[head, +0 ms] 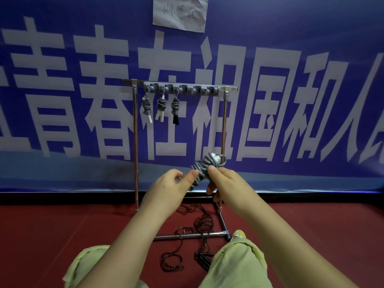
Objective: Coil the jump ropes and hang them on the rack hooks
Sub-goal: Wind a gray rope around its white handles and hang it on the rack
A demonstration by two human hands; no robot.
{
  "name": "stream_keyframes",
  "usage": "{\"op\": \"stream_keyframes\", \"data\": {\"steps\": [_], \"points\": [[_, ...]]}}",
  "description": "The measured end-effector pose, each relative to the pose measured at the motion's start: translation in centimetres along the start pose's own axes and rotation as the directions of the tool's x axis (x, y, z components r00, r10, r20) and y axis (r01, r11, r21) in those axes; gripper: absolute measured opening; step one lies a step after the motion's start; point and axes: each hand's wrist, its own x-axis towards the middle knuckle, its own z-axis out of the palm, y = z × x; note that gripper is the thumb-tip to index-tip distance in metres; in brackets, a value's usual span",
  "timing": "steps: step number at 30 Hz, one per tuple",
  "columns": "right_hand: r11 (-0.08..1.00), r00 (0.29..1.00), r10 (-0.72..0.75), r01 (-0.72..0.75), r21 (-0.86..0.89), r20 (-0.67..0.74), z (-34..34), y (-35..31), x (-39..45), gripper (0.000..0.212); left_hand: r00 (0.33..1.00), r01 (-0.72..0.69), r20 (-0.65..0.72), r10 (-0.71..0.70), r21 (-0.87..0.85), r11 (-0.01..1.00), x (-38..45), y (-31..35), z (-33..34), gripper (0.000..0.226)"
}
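Note:
A coiled grey jump rope with white handles is held up in front of the metal rack. My right hand grips the bundle from the right, thumb on top. My left hand touches its lower left side with thumb and fingertips. The grey hook strip runs along the rack's top bar. Three coiled ropes hang from its left hooks: one grey with a white handle, one with white handles, one with a black handle. The hooks to the right are bare.
A loose dark jump rope lies tangled on the red floor, draped over the rack's base bar, its black handles by my right knee. A blue banner covers the wall behind. My knees in light green trousers are below.

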Motion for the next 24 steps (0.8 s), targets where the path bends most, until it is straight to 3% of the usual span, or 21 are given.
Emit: {"op": "stream_keyframes", "data": {"steps": [2, 5, 9, 13, 18, 21, 24], "points": [[0.9, 0.987, 0.095, -0.141, 0.413, 0.131, 0.3, 0.3, 0.2, 0.051, 1.0, -0.019, -0.009, 0.02, 0.035, 0.999, 0.1, -0.5, -0.1, 0.093], [0.706, 0.974, 0.111, -0.217, 0.674, 0.197, 0.9, 0.7, 0.6, 0.062, 0.999, -0.043, -0.008, 0.043, 0.022, 0.999, 0.0, -0.7, -0.5, 0.091], [0.648, 0.954, 0.11, -0.281, 0.708, 0.278, 1.1, 0.4, 0.5, 0.076, 0.997, -0.076, -0.004, 0.076, -0.01, 0.997, -0.3, -0.2, -1.0, 0.071], [0.626, 0.925, 0.013, -0.304, 0.718, 0.38, 0.3, 0.9, 0.3, 0.067, 0.996, -0.088, -0.014, 0.088, 0.027, 0.996, -0.7, -0.2, -1.3, 0.07], [0.721, 0.959, 0.043, -0.224, 0.655, 0.28, 0.2, 1.0, 0.3, 0.071, 0.997, -0.076, -0.006, 0.077, 0.104, 0.992, -1.0, 1.3, -1.6, 0.073], [0.729, 0.962, 0.036, -0.209, 0.652, 0.269, -0.1, 0.7, 0.4, 0.053, 0.998, -0.057, -0.023, 0.061, 0.149, 0.987, -1.2, 1.9, -1.8, 0.051], [0.681, 0.959, 0.056, -0.24, 0.692, 0.277, 0.2, 0.6, 0.5, 0.035, 0.999, -0.041, 0.008, 0.04, 0.234, 0.971, -1.8, 2.3, -1.6, 0.048]]}}
